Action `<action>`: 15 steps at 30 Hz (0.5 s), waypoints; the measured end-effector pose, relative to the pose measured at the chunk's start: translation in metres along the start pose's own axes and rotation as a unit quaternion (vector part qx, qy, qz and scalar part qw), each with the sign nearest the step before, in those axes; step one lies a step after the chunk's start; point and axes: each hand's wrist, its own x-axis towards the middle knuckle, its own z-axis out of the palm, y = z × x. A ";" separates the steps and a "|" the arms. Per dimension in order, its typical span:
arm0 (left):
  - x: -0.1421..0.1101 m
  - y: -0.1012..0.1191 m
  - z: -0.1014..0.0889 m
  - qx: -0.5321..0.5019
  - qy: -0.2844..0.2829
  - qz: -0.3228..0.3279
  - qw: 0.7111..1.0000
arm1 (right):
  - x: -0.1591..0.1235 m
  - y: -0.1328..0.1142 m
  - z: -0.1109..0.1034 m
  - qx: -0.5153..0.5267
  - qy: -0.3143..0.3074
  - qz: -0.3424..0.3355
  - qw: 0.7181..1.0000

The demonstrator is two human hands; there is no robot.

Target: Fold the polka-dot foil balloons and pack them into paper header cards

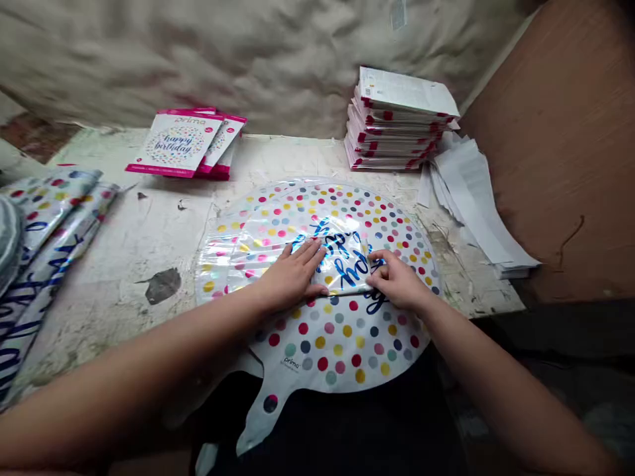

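My left hand (292, 274) and right hand (397, 281) lie open, palms pressing evenly on the folded middle of a dotted foil balloon (337, 350), near the table's (124, 317) front edge; glare perhaps hides the crease. Stacked packets (397, 119) stand by the far edge.

This looks like a small packing workshop, though the view is tight: a scuffed, stained tabletop (124, 264) stands against a hanging cloth (198, 59) and a brown board (560, 132). Stacked balloon packets (397, 119), loose printed sheets (476, 198) and flat foil balloons (337, 344) lie out in batches.
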 end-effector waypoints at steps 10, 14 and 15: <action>-0.002 0.008 0.006 -0.038 0.026 -0.046 0.998 | 0.026 -0.003 -0.015 -0.117 0.070 0.084 0.987; 0.002 0.007 0.002 -0.030 0.005 -0.016 0.999 | 0.047 -0.003 -0.014 -0.132 0.067 0.078 0.986; 0.003 0.007 0.000 -0.028 0.003 -0.007 1.000 | 0.051 -0.004 -0.014 -0.144 0.070 0.074 0.984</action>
